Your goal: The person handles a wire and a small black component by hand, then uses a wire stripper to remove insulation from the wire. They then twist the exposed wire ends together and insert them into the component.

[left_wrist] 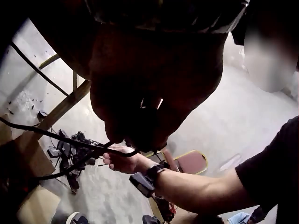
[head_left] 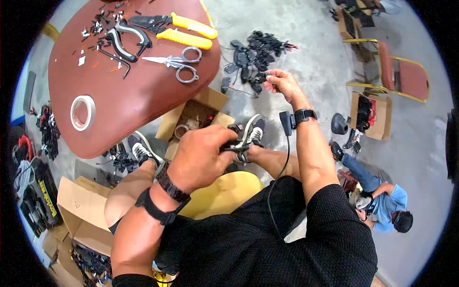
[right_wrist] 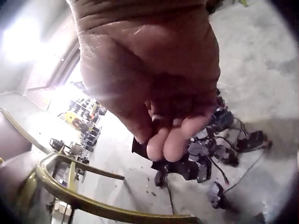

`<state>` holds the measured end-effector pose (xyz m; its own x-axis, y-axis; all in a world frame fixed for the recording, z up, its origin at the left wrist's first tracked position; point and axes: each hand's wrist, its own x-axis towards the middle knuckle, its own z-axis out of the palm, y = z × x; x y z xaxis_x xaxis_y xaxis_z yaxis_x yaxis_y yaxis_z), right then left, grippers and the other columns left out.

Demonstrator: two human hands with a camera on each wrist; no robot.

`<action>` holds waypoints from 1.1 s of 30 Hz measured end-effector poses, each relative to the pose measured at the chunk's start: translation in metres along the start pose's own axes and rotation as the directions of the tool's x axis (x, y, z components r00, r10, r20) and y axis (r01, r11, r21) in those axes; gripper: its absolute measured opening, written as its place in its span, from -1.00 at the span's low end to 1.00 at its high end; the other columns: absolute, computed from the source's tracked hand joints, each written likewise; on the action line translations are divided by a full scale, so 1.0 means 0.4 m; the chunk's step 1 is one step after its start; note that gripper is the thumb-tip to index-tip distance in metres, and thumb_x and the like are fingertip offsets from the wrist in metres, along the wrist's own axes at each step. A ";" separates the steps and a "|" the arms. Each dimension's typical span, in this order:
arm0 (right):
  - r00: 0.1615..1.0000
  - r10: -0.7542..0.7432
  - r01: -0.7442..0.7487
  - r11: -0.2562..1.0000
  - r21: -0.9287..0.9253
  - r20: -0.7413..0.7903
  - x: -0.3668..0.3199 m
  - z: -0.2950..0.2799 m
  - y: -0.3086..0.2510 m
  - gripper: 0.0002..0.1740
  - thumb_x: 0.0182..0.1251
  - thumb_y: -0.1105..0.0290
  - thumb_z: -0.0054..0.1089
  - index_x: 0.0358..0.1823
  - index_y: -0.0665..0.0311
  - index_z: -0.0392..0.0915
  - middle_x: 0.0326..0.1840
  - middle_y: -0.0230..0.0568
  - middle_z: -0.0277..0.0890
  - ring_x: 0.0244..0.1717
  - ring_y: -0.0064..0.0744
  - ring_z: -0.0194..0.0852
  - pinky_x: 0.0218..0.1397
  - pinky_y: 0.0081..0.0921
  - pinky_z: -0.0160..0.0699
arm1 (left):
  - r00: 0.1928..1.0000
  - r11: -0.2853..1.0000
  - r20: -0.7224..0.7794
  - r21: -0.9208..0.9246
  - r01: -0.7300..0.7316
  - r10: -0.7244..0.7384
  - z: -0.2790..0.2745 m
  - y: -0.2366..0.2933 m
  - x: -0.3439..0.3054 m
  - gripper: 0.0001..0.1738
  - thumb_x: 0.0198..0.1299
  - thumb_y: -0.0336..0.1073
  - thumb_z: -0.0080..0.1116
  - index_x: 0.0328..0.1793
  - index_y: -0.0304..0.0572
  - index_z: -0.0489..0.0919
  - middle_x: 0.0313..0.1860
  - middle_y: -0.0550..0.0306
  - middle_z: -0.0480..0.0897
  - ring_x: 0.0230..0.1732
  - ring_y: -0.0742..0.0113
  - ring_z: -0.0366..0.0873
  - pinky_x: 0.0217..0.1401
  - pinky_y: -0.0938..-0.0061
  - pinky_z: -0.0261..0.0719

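My left hand [head_left: 203, 155] grips a black cable [head_left: 233, 149] in front of my lap. In the left wrist view, two dark strands of this cable [left_wrist: 51, 135] stretch leftward from the shadowed fingers. Held out ahead, my right hand [head_left: 287, 88] pinches a small black block-like piece [head_left: 261, 77] between thumb and fingertips. The right wrist view shows dark edges of that piece [right_wrist: 139, 147] behind the curled fingers, which hide most of it. Beyond the fingertips, a heap of black adapters with cords [head_left: 260, 50] lies on the grey floor.
Scissors [head_left: 174, 62], yellow-handled pliers [head_left: 186, 33], black-grey pliers [head_left: 126, 40], a hex key [head_left: 114, 60] and a tape roll [head_left: 82, 113] lie on the red-brown table [head_left: 143, 95]. An open carton [head_left: 210, 100] stands below. A seated person [head_left: 387, 201] and a chair [head_left: 406, 79] are at right.
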<state>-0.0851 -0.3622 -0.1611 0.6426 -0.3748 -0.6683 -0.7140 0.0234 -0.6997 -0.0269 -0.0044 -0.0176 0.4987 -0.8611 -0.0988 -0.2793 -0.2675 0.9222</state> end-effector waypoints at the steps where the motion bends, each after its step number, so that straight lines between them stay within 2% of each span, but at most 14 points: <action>1: 0.999 -0.031 0.031 0.999 0.022 -0.014 -0.043 -0.009 -0.039 -0.67 0.43 0.37 0.21 0.16 0.30 0.53 -0.27 -0.27 0.72 -0.34 -0.56 0.67 -0.33 -0.62 0.51 | 1.000 1.000 -0.031 -0.010 0.001 -0.001 0.009 -0.005 -0.004 -0.67 -0.05 -0.43 0.37 -0.10 -0.34 0.63 -0.18 -0.18 0.68 -0.10 -0.14 0.66 -0.04 0.24 0.61; 4: 0.992 -0.129 0.129 0.986 0.110 -0.007 -0.155 -0.031 -0.115 -0.75 0.44 0.36 0.20 0.07 0.27 0.56 -0.36 -0.33 0.68 -0.39 -0.57 0.63 -0.36 -0.64 0.48 | 0.996 0.999 -0.078 -0.002 0.034 -0.034 0.007 0.000 -0.007 -0.64 -0.02 -0.41 0.36 -0.05 -0.39 0.65 -0.15 -0.17 0.69 -0.10 -0.09 0.68 -0.03 0.28 0.61; 5: 0.986 -0.169 0.165 0.976 0.145 0.014 -0.192 -0.032 -0.137 -0.75 0.44 0.36 0.21 0.07 0.27 0.56 -0.37 -0.35 0.67 -0.40 -0.58 0.62 -0.37 -0.65 0.46 | 0.992 1.000 -0.127 0.018 -0.013 0.016 0.007 -0.005 -0.006 -0.62 0.00 -0.40 0.38 -0.01 -0.39 0.66 -0.18 -0.14 0.72 -0.17 0.05 0.71 -0.07 0.33 0.62; 8: 0.961 -0.271 0.251 0.939 0.236 0.055 -0.308 -0.009 -0.191 -0.74 0.42 0.37 0.23 0.06 0.28 0.58 -0.40 -0.37 0.64 -0.43 -0.59 0.58 -0.37 -0.66 0.46 | 0.967 0.989 -0.237 -0.135 0.058 -0.089 0.006 -0.005 -0.006 -0.66 0.02 -0.35 0.38 -0.05 -0.32 0.69 -0.18 -0.14 0.73 -0.20 0.02 0.73 -0.14 0.31 0.66; 9: 0.952 -0.295 0.269 0.930 0.249 0.075 -0.343 0.008 -0.209 -0.74 0.41 0.37 0.23 0.06 0.29 0.58 -0.41 -0.37 0.63 -0.43 -0.59 0.58 -0.37 -0.66 0.46 | 0.960 0.973 -0.247 -0.220 0.075 -0.130 0.006 -0.005 -0.005 -0.65 0.08 -0.37 0.38 -0.01 -0.38 0.68 -0.22 -0.09 0.75 -0.27 0.25 0.73 -0.18 0.41 0.65; 12: 0.920 -0.365 0.301 0.891 0.341 0.142 -0.413 0.076 -0.235 -0.72 0.40 0.38 0.24 0.07 0.34 0.58 -0.41 -0.34 0.64 -0.46 -0.59 0.57 -0.40 -0.66 0.45 | 0.933 0.916 -0.299 -0.395 0.069 -0.199 0.000 0.004 -0.001 -0.65 0.11 -0.40 0.38 0.02 -0.41 0.67 -0.26 0.05 0.74 -0.31 0.43 0.66 -0.22 0.47 0.64; 13: 0.908 -0.382 0.305 0.885 0.353 0.174 -0.423 0.096 -0.239 -0.72 0.39 0.38 0.25 0.06 0.34 0.59 -0.40 -0.34 0.64 -0.47 -0.59 0.57 -0.40 -0.67 0.45 | 0.915 0.896 -0.307 -0.431 0.110 -0.260 -0.007 0.029 -0.006 -0.63 0.15 -0.43 0.36 0.08 -0.43 0.63 -0.26 0.13 0.72 -0.33 0.52 0.63 -0.26 0.53 0.63; 16: 0.861 -0.431 0.331 0.877 0.347 0.268 -0.434 0.139 -0.246 -0.73 0.39 0.37 0.25 0.03 0.35 0.60 -0.40 -0.35 0.64 -0.49 -0.60 0.55 -0.42 -0.68 0.43 | 0.877 0.786 -0.361 -0.617 0.030 -0.317 0.014 0.005 0.001 -0.62 0.20 -0.45 0.33 0.13 -0.44 0.59 -0.26 0.15 0.72 -0.33 0.54 0.63 -0.32 0.61 0.60; 20: 0.826 -0.446 0.341 0.882 0.325 0.345 -0.460 0.179 -0.292 -0.74 0.40 0.37 0.23 0.01 0.37 0.61 -0.46 -0.40 0.60 -0.50 -0.63 0.53 -0.43 -0.68 0.42 | 0.890 0.608 -0.283 -0.794 -0.009 -0.358 0.020 0.012 0.003 -0.58 0.27 -0.47 0.29 0.23 -0.44 0.50 -0.16 0.11 0.70 -0.32 0.52 0.66 -0.36 0.64 0.65; 21: 0.814 -0.455 0.357 0.882 0.308 0.361 -0.461 0.182 -0.298 -0.76 0.42 0.36 0.22 -0.01 0.35 0.63 -0.48 -0.44 0.57 -0.51 -0.66 0.50 -0.44 -0.69 0.40 | 0.895 0.596 -0.289 -0.802 -0.032 -0.340 0.019 0.010 0.008 -0.57 0.28 -0.48 0.28 0.25 -0.44 0.48 -0.09 0.07 0.69 -0.31 0.48 0.67 -0.33 0.61 0.69; 24: 0.821 -0.422 0.376 0.906 0.193 0.385 -0.462 0.170 -0.315 -0.77 0.42 0.35 0.22 -0.03 0.32 0.64 -0.46 -0.44 0.56 -0.50 -0.68 0.47 -0.43 -0.69 0.40 | 0.906 0.583 -0.275 -0.811 -0.038 -0.323 0.013 0.018 0.018 -0.57 0.28 -0.50 0.27 0.26 -0.43 0.48 -0.06 0.04 0.69 -0.29 0.45 0.68 -0.32 0.60 0.70; 27: 0.845 -0.419 0.372 0.907 0.197 0.332 -0.466 0.161 -0.320 -0.78 0.41 0.35 0.24 -0.04 0.32 0.65 -0.43 -0.42 0.57 -0.49 -0.67 0.48 -0.40 -0.67 0.45 | 0.923 0.598 -0.270 -0.800 -0.056 -0.275 0.006 0.017 0.034 -0.55 0.25 -0.51 0.28 0.26 -0.43 0.49 -0.06 0.02 0.69 -0.27 0.42 0.70 -0.30 0.57 0.72; 30: 0.832 -0.456 0.392 0.887 0.246 0.318 -0.475 0.164 -0.327 -0.79 0.38 0.41 0.23 -0.06 0.37 0.63 -0.43 -0.38 0.58 -0.46 -0.63 0.52 -0.36 -0.63 0.51 | 0.934 0.619 -0.256 -0.784 -0.049 -0.251 -0.001 0.023 0.042 -0.56 0.23 -0.51 0.29 0.24 -0.43 0.50 -0.06 0.00 0.70 -0.26 0.39 0.71 -0.27 0.53 0.74; 33: 0.775 -0.529 0.454 0.847 0.276 0.346 -0.453 0.172 -0.307 -0.79 0.35 0.45 0.19 -0.07 0.42 0.61 -0.42 -0.34 0.60 -0.43 -0.59 0.57 -0.33 -0.60 0.56 | 0.927 0.643 -0.270 -0.764 -0.042 -0.260 -0.002 0.029 0.051 -0.56 0.23 -0.52 0.30 0.24 -0.42 0.50 -0.10 0.01 0.71 -0.32 0.39 0.71 -0.29 0.53 0.76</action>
<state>-0.0948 -0.2335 0.0285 0.9717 0.0179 -0.2356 -0.2362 0.1053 -0.9660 -0.0194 -0.0248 -0.0084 0.7562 -0.6123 -0.2306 0.4267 0.1944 0.8833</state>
